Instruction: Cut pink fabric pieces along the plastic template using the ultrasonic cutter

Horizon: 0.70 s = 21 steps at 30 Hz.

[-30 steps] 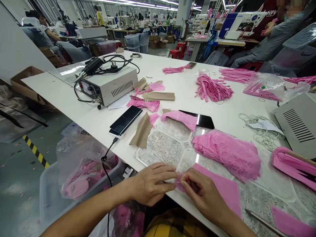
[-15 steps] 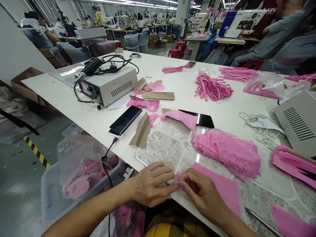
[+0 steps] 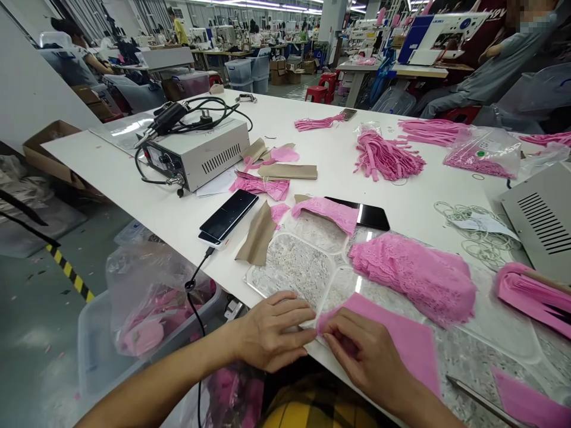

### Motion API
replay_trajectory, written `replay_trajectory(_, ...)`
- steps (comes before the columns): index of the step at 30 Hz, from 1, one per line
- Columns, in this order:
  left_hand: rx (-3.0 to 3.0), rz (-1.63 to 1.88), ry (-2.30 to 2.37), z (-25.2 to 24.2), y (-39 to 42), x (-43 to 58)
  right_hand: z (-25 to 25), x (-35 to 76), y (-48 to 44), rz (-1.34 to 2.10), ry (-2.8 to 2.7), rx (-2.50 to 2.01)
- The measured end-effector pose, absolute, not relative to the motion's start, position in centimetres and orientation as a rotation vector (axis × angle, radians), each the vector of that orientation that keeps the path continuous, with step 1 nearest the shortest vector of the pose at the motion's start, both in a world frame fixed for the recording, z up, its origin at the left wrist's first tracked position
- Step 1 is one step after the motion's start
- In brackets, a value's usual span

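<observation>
While both hands are meeting at the near edge of the white table [image 3: 134, 178], the left hand [image 3: 267, 330] is lying flat with its fingers stretched toward three o'clock, fingertips pressing down on the left corner of a pink fabric sheet [image 3: 401, 342]. The right hand [image 3: 361, 351] is sitting on that same corner, its fingers curled and pinching the cloth's edge against the thumb. The sheet is lying at the table's near edge, on a clear plastic plate [image 3: 289, 267], running away from the hands toward three o'clock.

At one o'clock from the hands, a heap of pink lace [image 3: 414, 273] is resting just beyond the sheet. At twelve o'clock a smaller lace piece [image 3: 328, 211] is overlapping a black phone [image 3: 372, 217]. At eleven o'clock a second phone [image 3: 227, 217] is lying face up with a cable [image 3: 194, 297] hanging off the table edge, and a tan fabric scrap [image 3: 257, 235] is sitting just beside it. Farther off at eleven o'clock, a grey metal box [image 3: 200, 154] is carrying coiled black leads. Bundles of pink straps [image 3: 386, 157] are lying well apart at one o'clock. At three o'clock a metal blade [image 3: 473, 395] is showing near the frame's lower edge. At nine o'clock, below the table, a clear bin [image 3: 98, 351] is holding a bag of pink pieces.
</observation>
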<state>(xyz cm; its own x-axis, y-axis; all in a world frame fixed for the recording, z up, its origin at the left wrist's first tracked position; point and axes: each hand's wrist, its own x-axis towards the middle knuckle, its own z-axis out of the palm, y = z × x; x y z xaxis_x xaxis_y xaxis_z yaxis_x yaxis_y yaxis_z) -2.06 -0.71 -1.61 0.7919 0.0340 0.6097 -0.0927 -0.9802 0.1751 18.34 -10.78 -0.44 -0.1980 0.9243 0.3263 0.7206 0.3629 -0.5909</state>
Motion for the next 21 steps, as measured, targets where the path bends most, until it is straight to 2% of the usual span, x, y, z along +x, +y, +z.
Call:
replay_trajectory(7,2.716,0.915,0.027,-1.27,-0.81,-1.84,0.13,18.86,-10.56,0.622,-1.726,-1.414)
replay_trajectory(21,2.745,0.955,-0.018,-1.41,-0.65,-1.82,-0.62,18.55,-10.21,0.517,-1.837,-1.46)
